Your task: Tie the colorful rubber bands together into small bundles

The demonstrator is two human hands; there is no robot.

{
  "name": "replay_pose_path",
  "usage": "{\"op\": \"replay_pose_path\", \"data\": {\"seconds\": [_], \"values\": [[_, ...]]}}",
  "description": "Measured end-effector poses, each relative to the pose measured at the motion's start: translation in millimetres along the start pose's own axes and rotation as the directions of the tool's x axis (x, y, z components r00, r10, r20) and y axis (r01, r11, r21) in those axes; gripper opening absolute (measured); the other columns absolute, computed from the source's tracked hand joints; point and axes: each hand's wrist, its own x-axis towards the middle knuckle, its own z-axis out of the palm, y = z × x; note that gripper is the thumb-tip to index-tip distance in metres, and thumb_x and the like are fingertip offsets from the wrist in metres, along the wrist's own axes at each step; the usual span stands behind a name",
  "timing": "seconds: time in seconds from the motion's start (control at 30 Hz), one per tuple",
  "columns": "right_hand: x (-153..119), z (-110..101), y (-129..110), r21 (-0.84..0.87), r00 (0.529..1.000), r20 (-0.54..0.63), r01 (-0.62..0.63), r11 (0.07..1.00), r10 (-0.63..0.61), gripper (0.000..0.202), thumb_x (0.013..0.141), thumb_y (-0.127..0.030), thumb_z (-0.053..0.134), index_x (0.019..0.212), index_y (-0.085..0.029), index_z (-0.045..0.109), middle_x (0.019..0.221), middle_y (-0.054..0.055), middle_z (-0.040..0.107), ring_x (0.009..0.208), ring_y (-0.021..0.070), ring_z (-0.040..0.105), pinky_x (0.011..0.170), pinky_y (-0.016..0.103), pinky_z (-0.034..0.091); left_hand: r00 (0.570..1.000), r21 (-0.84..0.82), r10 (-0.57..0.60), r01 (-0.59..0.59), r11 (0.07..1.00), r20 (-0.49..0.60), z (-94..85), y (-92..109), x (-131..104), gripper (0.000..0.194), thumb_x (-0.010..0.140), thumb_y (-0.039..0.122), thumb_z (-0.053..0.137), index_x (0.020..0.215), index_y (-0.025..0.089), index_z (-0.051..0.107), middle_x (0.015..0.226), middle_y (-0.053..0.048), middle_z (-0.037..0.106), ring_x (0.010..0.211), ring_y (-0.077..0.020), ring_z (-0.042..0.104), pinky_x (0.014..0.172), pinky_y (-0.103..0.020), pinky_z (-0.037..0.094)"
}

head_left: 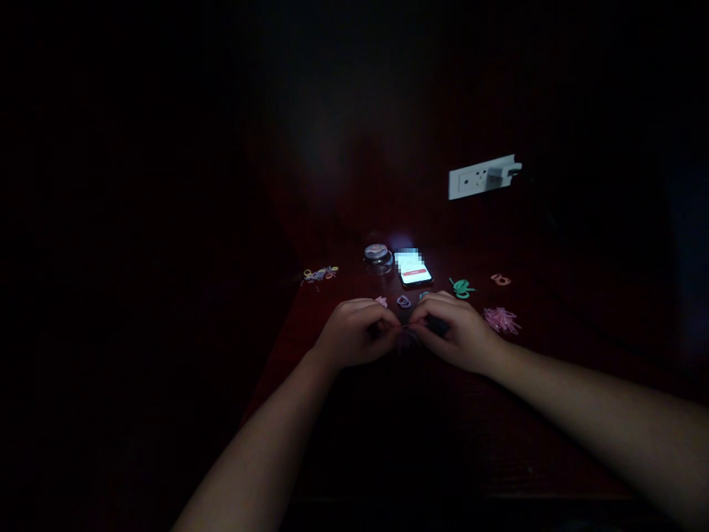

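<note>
My left hand [362, 330] and my right hand [457, 329] meet low over the dark red table, fingertips pinched and almost touching. Between them shows a thin, short strand [405, 326] that looks like a small elastic band; the dim light hides its detail. Just beyond the fingers lie small purple bands [404, 301] and pink bands [381, 301], the pink ones partly behind my left hand. A loose pile of pink bands [501, 320] sits beside my right wrist, with green bands [461, 287] behind that hand. Faint purplish pieces [408, 340] lie below my fingertips.
A lit phone [414, 269] lies beyond my hands, next to a small clear jar [378, 260] with a lid. Mixed bands [320, 275] are at the far left, orange bands [501, 279] at the right. A wall socket [481, 178] holds a plug. Surroundings are very dark.
</note>
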Motion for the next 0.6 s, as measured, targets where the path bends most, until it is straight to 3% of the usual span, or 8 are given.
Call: {"op": "replay_pose_path", "data": {"seconds": [0.23,0.43,0.6], "values": [[-1.0,-0.5,-0.8,0.000,1.000,0.014,-0.006,1.000,0.006,0.007,0.090,-0.018,0.057,0.083,-0.019,0.060,0.074,0.001,0.060,0.070,0.0156,0.052,0.070,0.031,0.038,1.000,-0.005,-0.001,0.002,1.000,0.008,0.1,1.5,0.9,0.008,0.085,0.025,0.063,0.080,0.019,0.065,0.068,0.001,0.066,0.063,-0.0103,0.060,0.063,-0.025,0.048],[-0.7,-0.7,-0.7,-0.008,1.000,0.027,-0.013,1.000,0.013,0.007,0.090,-0.018,0.057,0.085,-0.019,0.061,0.076,0.002,0.062,0.072,0.0159,0.053,0.072,0.032,0.039,0.999,-0.062,-0.021,0.023,0.998,0.036,1.0,1.8,0.4,0.011,0.084,0.025,0.065,0.093,0.019,0.067,0.077,-0.001,0.069,0.071,-0.0116,0.064,0.071,-0.027,0.052],[-0.5,-2.5,-1.6,-0.011,0.999,0.033,-0.017,1.000,0.018,0.007,0.090,-0.018,0.057,0.085,-0.018,0.062,0.076,0.002,0.063,0.072,0.0162,0.054,0.072,0.032,0.040,1.000,-0.054,-0.003,0.004,0.999,0.027,0.0,1.5,1.0,0.009,0.084,0.023,0.063,0.090,0.019,0.067,0.075,-0.001,0.069,0.068,-0.0114,0.063,0.066,-0.026,0.051]]}}
